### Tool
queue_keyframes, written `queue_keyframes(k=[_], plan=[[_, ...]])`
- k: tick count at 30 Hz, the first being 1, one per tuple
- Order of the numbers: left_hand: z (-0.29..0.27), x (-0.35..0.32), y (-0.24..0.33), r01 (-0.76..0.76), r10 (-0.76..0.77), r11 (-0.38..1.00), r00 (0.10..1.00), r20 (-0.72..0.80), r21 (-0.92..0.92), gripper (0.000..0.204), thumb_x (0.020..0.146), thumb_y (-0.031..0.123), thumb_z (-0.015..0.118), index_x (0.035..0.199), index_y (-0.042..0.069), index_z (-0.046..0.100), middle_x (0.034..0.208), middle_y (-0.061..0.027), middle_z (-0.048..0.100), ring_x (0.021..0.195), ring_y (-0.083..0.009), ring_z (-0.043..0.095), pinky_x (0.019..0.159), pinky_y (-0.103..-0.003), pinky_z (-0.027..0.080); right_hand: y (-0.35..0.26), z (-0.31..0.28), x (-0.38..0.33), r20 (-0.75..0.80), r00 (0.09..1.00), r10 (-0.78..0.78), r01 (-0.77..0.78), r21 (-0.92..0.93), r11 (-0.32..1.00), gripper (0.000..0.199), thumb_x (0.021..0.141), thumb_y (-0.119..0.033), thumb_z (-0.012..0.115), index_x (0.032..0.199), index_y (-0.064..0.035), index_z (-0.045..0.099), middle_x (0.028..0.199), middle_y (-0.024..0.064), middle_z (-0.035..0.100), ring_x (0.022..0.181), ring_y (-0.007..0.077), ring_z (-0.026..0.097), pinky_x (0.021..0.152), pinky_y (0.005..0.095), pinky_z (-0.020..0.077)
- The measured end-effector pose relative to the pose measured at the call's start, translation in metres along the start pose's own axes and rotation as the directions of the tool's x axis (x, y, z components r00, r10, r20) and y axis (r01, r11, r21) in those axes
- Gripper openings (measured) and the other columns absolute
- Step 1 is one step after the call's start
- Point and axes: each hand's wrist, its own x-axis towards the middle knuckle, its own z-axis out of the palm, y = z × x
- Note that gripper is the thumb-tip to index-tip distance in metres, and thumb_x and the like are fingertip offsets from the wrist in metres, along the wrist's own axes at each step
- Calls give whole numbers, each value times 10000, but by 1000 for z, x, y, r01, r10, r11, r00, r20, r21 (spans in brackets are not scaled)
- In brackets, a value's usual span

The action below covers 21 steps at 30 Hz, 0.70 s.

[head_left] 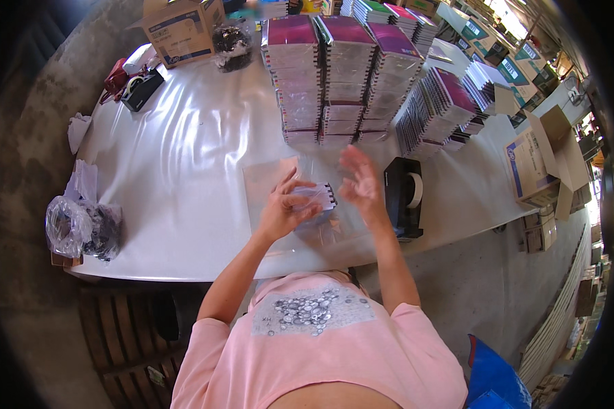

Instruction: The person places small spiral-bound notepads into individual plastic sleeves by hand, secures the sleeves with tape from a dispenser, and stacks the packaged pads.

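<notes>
A small spiral-bound notebook [327, 195] with a pale cover lies close to the table's front edge, on or in clear plastic film [259, 178]. Over its left part is my left hand [288, 206], fingers spread and partly covering it; whether they press on it I cannot tell. My right hand [361, 183] is raised just right of the notebook, slightly blurred, with its fingers apart and nothing in them. A black tape dispenser [396, 198] with a pale roll stands just right of that hand.
Tall stacks of purple-covered spiral notebooks [292, 88] rise behind my hands, with more notebooks [450, 99] to their right. A second tape dispenser [142, 90] and a cardboard box [184, 34] sit far left. Crumpled plastic [82, 225] lies near left; an open carton [542, 163] stands right.
</notes>
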Motion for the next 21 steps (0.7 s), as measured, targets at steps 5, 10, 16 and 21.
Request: queue_keyframes(k=[5,10,16,21], plan=[[10,16,-12,29,-282,802,899,-335,-597,174,631,112,806,784,97,726,1172,-109,523,1113,-229,518,846,-338,464,25,16,-7,238,964,118,-32,-337,941,1215,567,-157,854,1439,-176,9,1218,218,461,1168,275,456,925,368,406],[-5,25,-8,212,-322,874,927,-193,-437,203,625,120,813,787,58,708,1179,-97,509,1026,-181,559,794,-305,497,37,22,13,68,974,217,-185,-323,928,1191,571,-64,833,1438,-160,22,957,158,583,939,224,576,834,335,456],[-4,17,-14,194,-436,634,889,-139,-748,289,651,144,798,879,13,676,1121,-113,529,864,-163,589,751,-323,502,35,19,27,125,906,404,-406,-13,914,1110,610,28,769,1438,-107,43,774,93,613,731,152,610,665,273,497],[-4,5,-28,426,-522,542,846,108,-725,186,715,109,737,835,-17,669,728,-31,628,694,-113,554,624,-246,436,41,15,28,102,919,380,-375,-70,925,986,635,51,734,1426,-51,154,721,53,621,676,108,598,629,211,473]])
